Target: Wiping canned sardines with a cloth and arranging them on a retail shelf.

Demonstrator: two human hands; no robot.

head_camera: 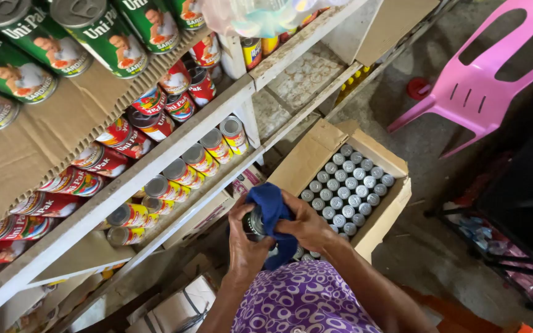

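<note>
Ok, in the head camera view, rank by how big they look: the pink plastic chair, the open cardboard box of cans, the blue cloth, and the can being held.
1. Pink plastic chair
2. Open cardboard box, close to the chair in apparent size, so that order is unsure
3. Blue cloth
4. Held can, mostly hidden by the cloth and hands

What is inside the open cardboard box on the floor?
The cardboard box holds rows of upright cans with silver tops. The right hand with the blue cloth covers the near corner, so cans there are hidden.
</note>
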